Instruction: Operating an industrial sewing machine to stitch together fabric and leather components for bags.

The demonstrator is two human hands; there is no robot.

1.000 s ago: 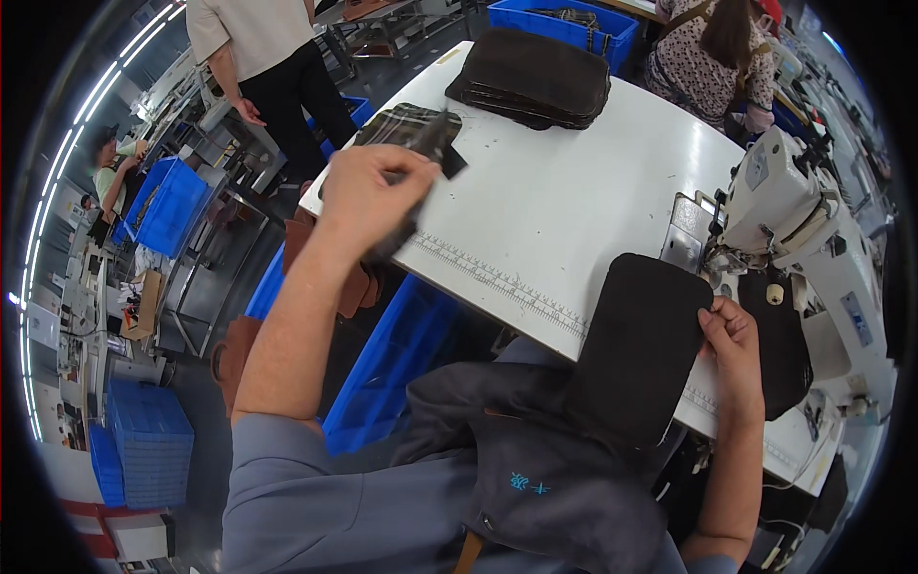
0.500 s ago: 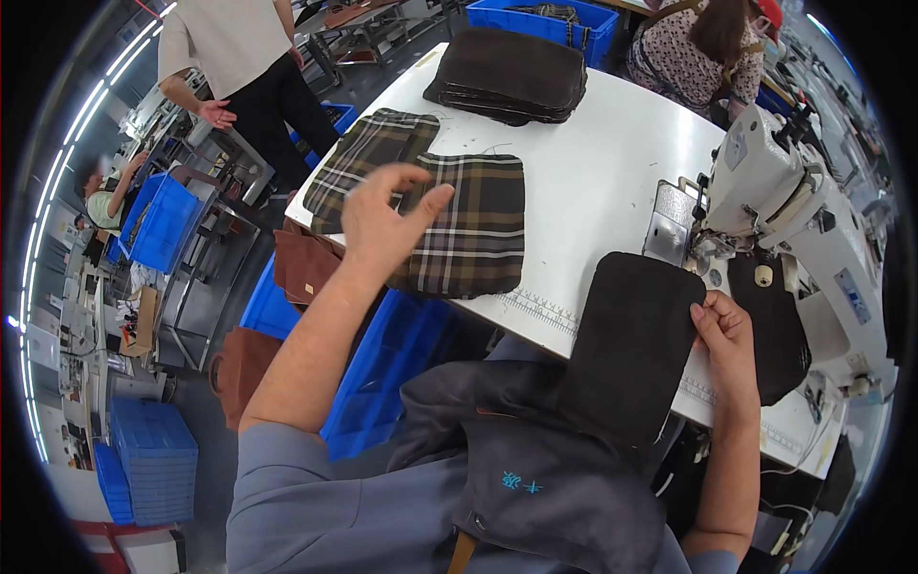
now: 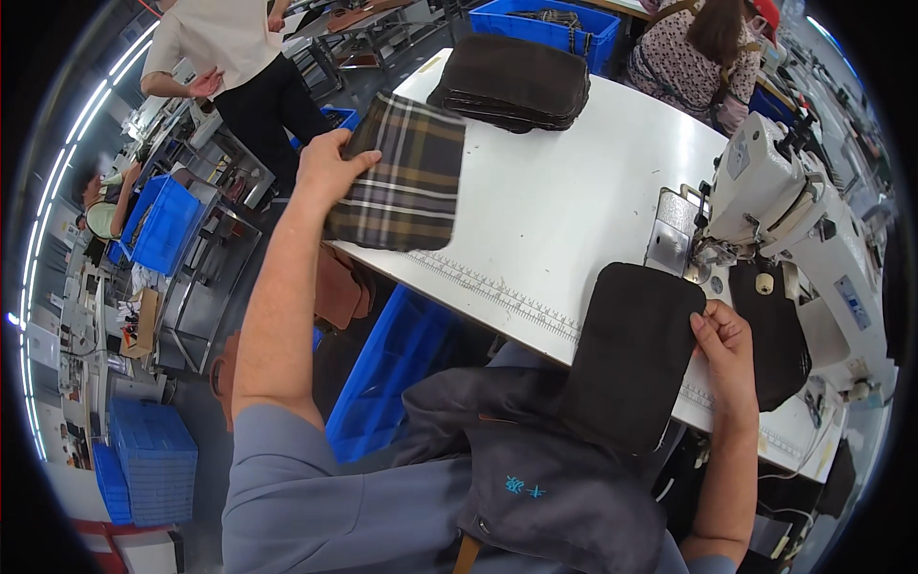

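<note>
My left hand point(image 3: 339, 163) grips a rounded plaid fabric piece point(image 3: 406, 187), thumb on top, by its left side at the far left of the white table point(image 3: 535, 201). My right hand point(image 3: 717, 330) pinches the right edge of a rounded black panel point(image 3: 626, 354) that hangs over the front edge onto my lap, its thumb on top. Right of it, another black piece point(image 3: 779, 354) lies beneath the white sewing machine point(image 3: 755, 177). A stack of dark rounded pieces point(image 3: 507, 77) rests at the table's back.
A standing person point(image 3: 229, 57) is left behind the table, a seated co-worker point(image 3: 688, 72) at upper right. A blue bin point(image 3: 540, 21) is at the back, another point(image 3: 373, 373) below the table near brown leather pieces point(image 3: 339, 297). Stacked blue crates point(image 3: 153, 459) stand lower left.
My left hand was open over two spread plaid pieces half a second ago; now it grips plaid fabric, shifted up and leftward, the pieces overlapping. My right hand stays on the black panel.
</note>
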